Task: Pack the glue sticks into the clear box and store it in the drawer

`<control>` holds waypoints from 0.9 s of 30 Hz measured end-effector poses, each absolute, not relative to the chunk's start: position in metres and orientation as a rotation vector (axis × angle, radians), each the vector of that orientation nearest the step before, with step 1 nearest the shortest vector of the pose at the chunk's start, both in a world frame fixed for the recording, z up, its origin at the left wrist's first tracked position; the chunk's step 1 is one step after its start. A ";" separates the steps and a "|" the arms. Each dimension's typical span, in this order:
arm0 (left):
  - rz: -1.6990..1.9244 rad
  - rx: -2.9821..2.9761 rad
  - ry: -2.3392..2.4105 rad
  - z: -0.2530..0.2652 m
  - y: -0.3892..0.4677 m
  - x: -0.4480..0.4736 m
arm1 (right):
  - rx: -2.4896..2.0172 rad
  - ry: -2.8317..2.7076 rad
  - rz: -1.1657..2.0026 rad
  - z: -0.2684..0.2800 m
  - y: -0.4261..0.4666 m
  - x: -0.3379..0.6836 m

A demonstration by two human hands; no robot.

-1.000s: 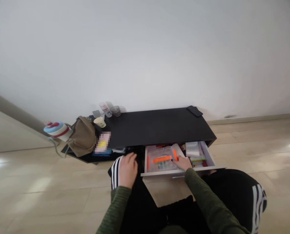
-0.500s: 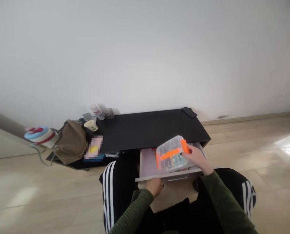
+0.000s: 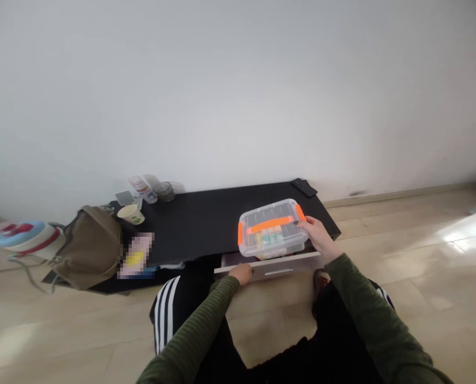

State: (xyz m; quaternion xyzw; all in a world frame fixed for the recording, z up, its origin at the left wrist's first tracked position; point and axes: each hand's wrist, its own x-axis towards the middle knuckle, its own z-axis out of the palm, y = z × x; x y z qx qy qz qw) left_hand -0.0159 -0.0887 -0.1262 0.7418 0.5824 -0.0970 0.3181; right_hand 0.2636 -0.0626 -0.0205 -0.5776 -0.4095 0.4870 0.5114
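My right hand point(image 3: 321, 236) grips the orange-clasped right end of a clear plastic storage box point(image 3: 267, 240). The box has an orange handle across its lid, and small pale and teal items show through its wall. It is over the black low cabinet's front edge and above the partly pulled-out drawer point(image 3: 309, 261), hiding most of the drawer's inside. My left hand point(image 3: 242, 273) is closed on the top edge of the drawer front, left of its metal handle point(image 3: 279, 272).
On the black cabinet top point(image 3: 206, 213) lie a remote control point(image 3: 304, 187) at the right, and a paper cup point(image 3: 131, 214), a bottle point(image 3: 143, 190) and a glass point(image 3: 164, 191) at the left. A brown bag point(image 3: 91, 248) and a white-and-blue flask point(image 3: 27, 238) stand at the far left.
The storage box has moved up and away toward the cabinet top in my right hand, and it lies flatter. The drawer has slid further in, with my left hand on its front.
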 end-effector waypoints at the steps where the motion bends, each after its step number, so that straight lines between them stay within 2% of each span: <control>1: -0.226 1.946 1.550 -0.121 -0.079 -0.022 | -1.384 -0.971 1.173 -0.025 -0.053 0.261; 6: 0.032 1.812 1.637 -0.082 -0.034 -0.061 | -1.388 -0.999 1.177 -0.047 -0.015 0.254; 13: 0.851 1.288 1.686 -0.052 0.008 -0.086 | -1.519 -1.198 1.140 -0.066 0.005 0.246; 20: 0.811 1.471 1.730 -0.050 0.023 -0.065 | -1.850 -1.517 0.781 -0.058 0.004 0.246; 27: 0.663 1.665 1.821 -0.037 0.019 -0.064 | -1.810 -1.514 0.806 -0.065 0.010 0.248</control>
